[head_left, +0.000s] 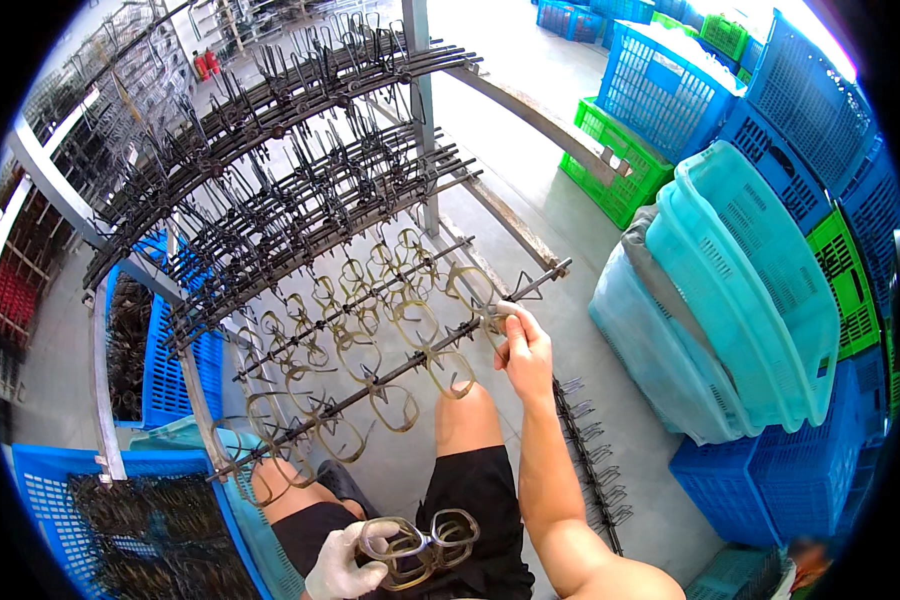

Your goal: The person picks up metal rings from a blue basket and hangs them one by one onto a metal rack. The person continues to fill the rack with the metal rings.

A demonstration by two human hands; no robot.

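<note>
A small stack of translucent eyeglass frames (418, 545) is gripped in the gloved left hand (342, 568), low and near, over the lap. Farther off, the bare right hand (526, 350) is closed in a pinch on a single frame (475, 290) at the right end of a clip rod (390, 372), where other frames are hung in a row. A frame could be dropped or bent if it is pulled askew from its clip, and the loosely fanned stack could slip from the glove
</note>
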